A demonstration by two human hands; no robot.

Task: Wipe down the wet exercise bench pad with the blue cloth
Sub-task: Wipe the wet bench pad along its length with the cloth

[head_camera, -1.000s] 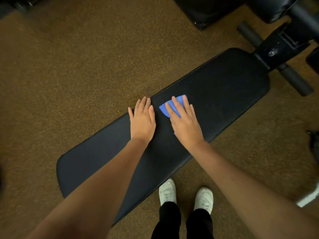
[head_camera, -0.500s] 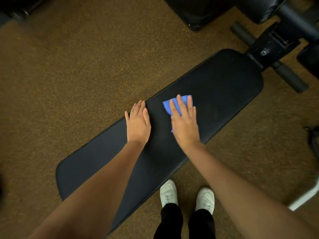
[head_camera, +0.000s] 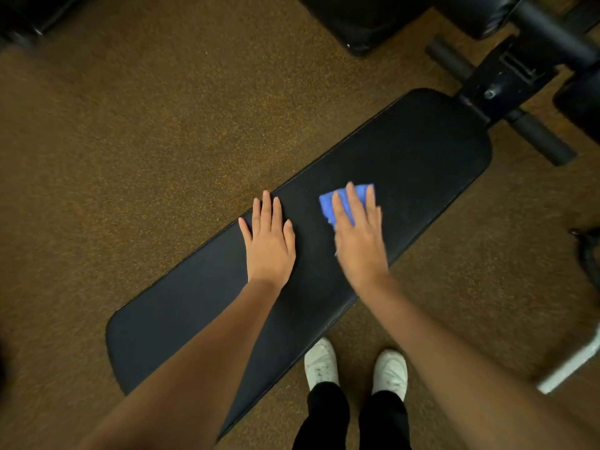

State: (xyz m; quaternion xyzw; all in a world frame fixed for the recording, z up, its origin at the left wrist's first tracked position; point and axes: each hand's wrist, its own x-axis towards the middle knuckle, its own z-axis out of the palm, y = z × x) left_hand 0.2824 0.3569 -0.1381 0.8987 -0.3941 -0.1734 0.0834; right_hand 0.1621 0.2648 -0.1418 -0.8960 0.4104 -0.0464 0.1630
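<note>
I see the blue cloth [head_camera: 337,203] lying on the black bench pad [head_camera: 422,157], about midway along it, pressed flat under my right hand [head_camera: 358,237], whose fingers lie straight across it. My left hand [head_camera: 269,241] rests flat on the pad just beside it, fingers straight and close together. The pad runs diagonally over a speckled brown floor [head_camera: 146,125]. White shoes [head_camera: 355,368] stand at its near edge; black foam rollers [head_camera: 539,138] sit past its far end.

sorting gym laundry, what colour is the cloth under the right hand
Blue cloth, a plain bright shade, seen in the head view against the black bench pad.
</note>
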